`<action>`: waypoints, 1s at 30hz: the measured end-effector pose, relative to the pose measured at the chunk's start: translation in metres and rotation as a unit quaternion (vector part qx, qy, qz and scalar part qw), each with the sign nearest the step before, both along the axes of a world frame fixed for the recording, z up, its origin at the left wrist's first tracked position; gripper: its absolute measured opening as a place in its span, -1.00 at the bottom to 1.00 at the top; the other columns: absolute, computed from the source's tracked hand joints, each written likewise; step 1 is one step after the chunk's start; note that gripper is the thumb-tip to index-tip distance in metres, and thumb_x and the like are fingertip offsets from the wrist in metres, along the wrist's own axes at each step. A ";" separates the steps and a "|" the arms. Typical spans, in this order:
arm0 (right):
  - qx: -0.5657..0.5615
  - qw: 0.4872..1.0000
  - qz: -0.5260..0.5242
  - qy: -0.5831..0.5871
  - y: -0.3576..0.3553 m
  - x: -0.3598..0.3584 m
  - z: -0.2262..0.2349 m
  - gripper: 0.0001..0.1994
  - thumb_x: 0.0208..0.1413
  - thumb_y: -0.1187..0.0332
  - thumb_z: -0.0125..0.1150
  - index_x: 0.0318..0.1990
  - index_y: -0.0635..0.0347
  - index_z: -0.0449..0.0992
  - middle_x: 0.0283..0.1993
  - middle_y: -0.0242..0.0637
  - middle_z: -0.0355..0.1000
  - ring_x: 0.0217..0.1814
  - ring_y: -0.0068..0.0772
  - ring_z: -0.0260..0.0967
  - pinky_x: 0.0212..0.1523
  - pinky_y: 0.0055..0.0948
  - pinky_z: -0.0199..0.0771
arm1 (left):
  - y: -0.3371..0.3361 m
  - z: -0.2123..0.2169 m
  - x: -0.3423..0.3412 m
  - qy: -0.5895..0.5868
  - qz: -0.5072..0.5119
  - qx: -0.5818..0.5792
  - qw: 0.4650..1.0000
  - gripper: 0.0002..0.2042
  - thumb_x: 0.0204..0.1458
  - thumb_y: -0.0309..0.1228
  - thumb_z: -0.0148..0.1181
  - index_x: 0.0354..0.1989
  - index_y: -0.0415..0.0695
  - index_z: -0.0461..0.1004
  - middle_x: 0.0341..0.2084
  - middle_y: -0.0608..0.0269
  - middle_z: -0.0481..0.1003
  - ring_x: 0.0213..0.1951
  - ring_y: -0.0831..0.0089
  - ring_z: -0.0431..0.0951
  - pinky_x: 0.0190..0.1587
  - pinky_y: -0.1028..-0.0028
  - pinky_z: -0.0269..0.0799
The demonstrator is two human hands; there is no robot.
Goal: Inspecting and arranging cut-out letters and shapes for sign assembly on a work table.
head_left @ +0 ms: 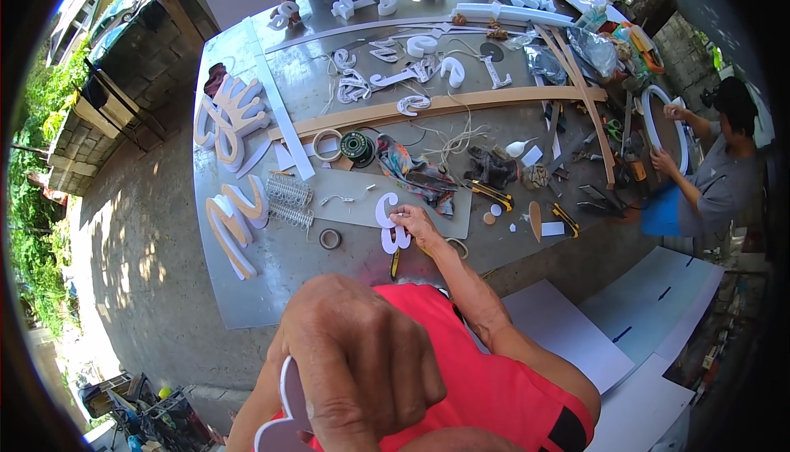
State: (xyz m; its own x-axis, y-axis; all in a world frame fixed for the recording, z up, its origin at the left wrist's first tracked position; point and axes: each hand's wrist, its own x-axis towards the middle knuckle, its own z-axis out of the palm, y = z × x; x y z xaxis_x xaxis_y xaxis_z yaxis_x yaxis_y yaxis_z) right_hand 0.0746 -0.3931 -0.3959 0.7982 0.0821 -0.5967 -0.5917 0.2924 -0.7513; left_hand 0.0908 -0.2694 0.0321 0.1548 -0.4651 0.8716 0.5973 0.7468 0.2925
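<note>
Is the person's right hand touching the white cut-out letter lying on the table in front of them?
Touching. The head view shows the right hand reaching out over the table, its fingers pinching the upper curl of the white cut-out letter with no gap visible.

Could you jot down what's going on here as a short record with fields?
Setting: outdoor metal worktable strewn with cut-out letters
Left hand: raised close to the camera, gripping a white cut-out piece
Right hand: touching a white curly letter on the table
Nearby: tape roll, green wire spool
Others: seated person holding white ring
</note>
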 end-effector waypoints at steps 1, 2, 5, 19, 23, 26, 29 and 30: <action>0.000 1.000 0.005 0.000 0.000 0.000 -0.001 -0.78 0.14 0.43 0.28 -0.10 0.34 0.52 -0.30 -0.24 0.58 -0.46 -0.45 0.55 -0.47 -0.44 0.55 | 0.000 0.006 -0.002 0.034 0.035 0.020 0.999 -0.74 0.01 -0.38 0.46 -0.21 -0.30 0.64 -0.63 0.24 0.57 -0.70 0.55 0.47 -0.66 0.52 0.10; 0.008 1.000 0.015 -0.005 0.001 0.001 -0.002 -0.77 0.15 0.39 0.29 -0.08 0.29 0.51 -0.28 -0.26 0.57 -0.42 -0.46 0.55 -0.46 -0.46 0.54 | 0.004 0.001 0.000 0.034 0.041 0.020 0.998 -0.74 0.01 -0.38 0.46 -0.21 -0.30 0.64 -0.63 0.24 0.57 -0.70 0.55 0.47 -0.66 0.52 0.10; -0.008 1.000 0.018 -0.001 0.000 0.003 0.000 -0.75 0.15 0.39 0.29 -0.06 0.30 0.50 -0.28 -0.25 0.56 -0.41 -0.45 0.55 -0.47 -0.44 0.55 | 0.015 -0.049 0.022 0.009 0.081 0.060 0.995 -0.73 0.29 -0.32 0.04 -0.12 -0.30 0.53 -0.53 0.02 0.51 -0.64 0.26 0.38 -0.56 0.32 0.27; 0.017 1.000 0.011 0.003 0.001 0.000 -0.010 -0.75 0.15 0.37 0.28 -0.08 0.30 0.50 -0.29 -0.28 0.59 -0.44 -0.56 0.48 -0.48 -0.53 0.42 | 0.068 -0.226 0.039 0.352 0.258 0.415 0.798 -0.26 0.29 0.23 -0.42 0.05 -0.30 0.35 -0.33 0.04 0.44 -0.36 0.23 0.51 -0.38 0.17 0.53; -0.016 1.000 0.003 0.018 0.003 -0.002 -0.016 -0.75 0.13 0.38 0.31 -0.09 0.31 0.53 -0.28 -0.27 0.59 -0.41 -0.57 0.49 -0.44 -0.53 0.45 | 0.086 -0.242 0.030 0.406 0.283 0.454 0.741 -0.34 0.33 0.16 -0.39 0.09 -0.24 0.34 -0.27 0.05 0.45 -0.30 0.28 0.50 -0.29 0.24 0.46; -0.033 0.999 0.002 -0.029 0.003 0.001 -0.015 -0.74 0.12 0.39 0.31 -0.09 0.35 0.54 -0.26 -0.22 0.60 -0.35 -0.55 0.52 -0.37 -0.52 0.50 | 0.099 -0.260 0.033 0.443 0.244 0.385 0.772 -0.40 0.35 0.12 -0.36 0.10 -0.19 0.35 -0.19 0.03 0.45 -0.26 0.31 0.43 -0.28 0.32 0.37; -0.031 0.999 0.016 -0.037 0.010 0.004 -0.007 -0.74 0.13 0.40 0.30 -0.08 0.39 0.53 -0.26 -0.16 0.60 -0.36 -0.49 0.55 -0.36 -0.50 0.55 | 0.109 -0.277 0.039 0.462 0.211 0.330 0.795 -0.43 0.35 0.10 -0.32 0.10 -0.18 0.35 -0.12 0.02 0.44 -0.22 0.32 0.37 -0.26 0.34 0.32; -0.022 0.999 0.024 -0.033 0.013 0.002 -0.003 -0.75 0.15 0.41 0.29 -0.09 0.41 0.52 -0.30 -0.15 0.59 -0.43 -0.45 0.56 -0.43 -0.49 0.57 | 0.112 -0.281 0.038 0.468 0.216 0.332 0.790 -0.44 0.35 0.09 -0.29 0.10 -0.18 0.35 -0.13 0.03 0.44 -0.22 0.32 0.37 -0.25 0.33 0.32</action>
State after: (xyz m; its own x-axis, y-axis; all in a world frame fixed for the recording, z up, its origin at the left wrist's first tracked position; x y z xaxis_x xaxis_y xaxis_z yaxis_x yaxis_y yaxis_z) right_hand 0.0766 -0.3799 -0.3987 0.8312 0.0962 -0.5476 -0.5538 0.2310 -0.8000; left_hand 0.1284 -0.1578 -0.2486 0.8556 -0.5005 -0.1319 0.5163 0.8070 0.2868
